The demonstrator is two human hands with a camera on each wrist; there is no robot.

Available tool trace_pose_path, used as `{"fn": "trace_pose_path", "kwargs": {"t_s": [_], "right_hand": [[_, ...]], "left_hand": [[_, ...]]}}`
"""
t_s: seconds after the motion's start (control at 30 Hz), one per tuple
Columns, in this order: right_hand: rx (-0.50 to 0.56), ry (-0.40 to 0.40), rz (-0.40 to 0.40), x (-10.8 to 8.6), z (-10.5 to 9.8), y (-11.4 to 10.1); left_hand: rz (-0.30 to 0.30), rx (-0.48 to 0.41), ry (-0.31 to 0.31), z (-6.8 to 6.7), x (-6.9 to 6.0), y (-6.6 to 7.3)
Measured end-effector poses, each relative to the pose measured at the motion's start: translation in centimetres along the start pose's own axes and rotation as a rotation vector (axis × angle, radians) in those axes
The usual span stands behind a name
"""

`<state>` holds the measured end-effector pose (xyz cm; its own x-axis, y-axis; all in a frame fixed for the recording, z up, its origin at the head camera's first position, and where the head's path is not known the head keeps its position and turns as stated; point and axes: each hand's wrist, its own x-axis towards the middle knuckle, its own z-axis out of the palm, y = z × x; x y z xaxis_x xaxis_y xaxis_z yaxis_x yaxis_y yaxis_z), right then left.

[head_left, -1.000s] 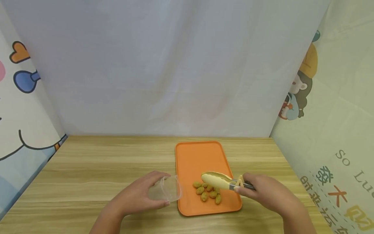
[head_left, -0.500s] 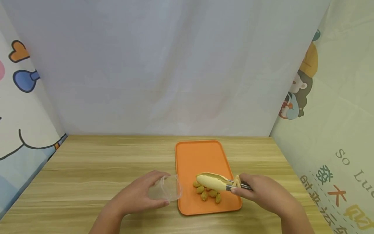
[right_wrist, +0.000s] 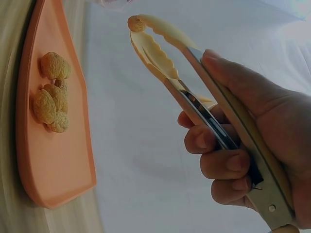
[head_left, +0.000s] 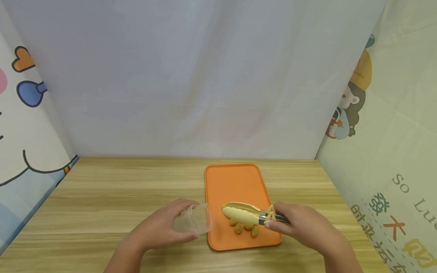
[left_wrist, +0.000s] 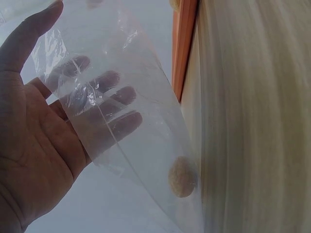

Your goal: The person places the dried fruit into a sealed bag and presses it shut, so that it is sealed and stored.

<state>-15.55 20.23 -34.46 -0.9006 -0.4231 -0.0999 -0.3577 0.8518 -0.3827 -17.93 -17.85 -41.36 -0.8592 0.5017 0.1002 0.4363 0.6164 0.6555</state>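
My left hand [head_left: 164,227] holds a clear plastic container [head_left: 199,220] just left of the orange tray [head_left: 235,182], thumb and fingers around its sides. Through the clear wall, one small brown oval piece [left_wrist: 182,177] shows in the left wrist view. A pair of cream-tipped metal tongs [head_left: 240,214] is gripped in my right hand [head_left: 304,227] and reaches over the tray. The tong tips pinch one wrinkled tan piece [right_wrist: 136,24]. Several similar oval pieces [right_wrist: 56,92] lie on the tray; in the head view the tongs partly hide them.
Tray and hands are over a wood-grain table [head_left: 136,182]. Behind it hangs a pale cloth [head_left: 191,94]. Printed cloths with cartoon figures and lettering stand at the left [head_left: 30,132] and right [head_left: 382,151].
My right hand has moved left with the tongs, bringing the tips closer to the container. The left hand and container have stayed in place.
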Motion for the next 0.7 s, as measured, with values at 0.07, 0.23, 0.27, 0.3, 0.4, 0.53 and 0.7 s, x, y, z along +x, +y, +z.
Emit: {"fn": "trace_pose_path", "kwargs": {"t_s": [0.07,0.23,0.27,0.3,0.4,0.53,0.7], "right_hand": [[-0.012,0.012,-0.012,0.1,0.2,-0.1],[-0.024,0.045,-0.049,0.1,0.6,-0.6],[-0.027,0.052,-0.058,0.1,0.7,-0.6],[-0.029,0.058,-0.067,0.2,0.8,-0.7],[-0.043,0.076,-0.092,0.2,1.2,-0.8],[-0.066,0.091,-0.115,0.4,1.4,-0.8],[-0.1,0.126,-0.141,0.5,1.6,-1.0]], "left_hand": [[0.002,-0.001,0.001,0.0,0.0,-0.1],[0.01,-0.01,0.0,0.0,0.0,-0.2],[0.009,-0.012,-0.002,0.0,0.0,-0.3],[0.008,-0.016,-0.004,0.0,0.0,-0.3],[0.0,-0.023,-0.012,0.0,0.1,-0.3],[-0.002,-0.037,-0.016,0.0,0.1,-0.3],[0.013,-0.025,-0.005,0.1,0.2,-0.4]]}}
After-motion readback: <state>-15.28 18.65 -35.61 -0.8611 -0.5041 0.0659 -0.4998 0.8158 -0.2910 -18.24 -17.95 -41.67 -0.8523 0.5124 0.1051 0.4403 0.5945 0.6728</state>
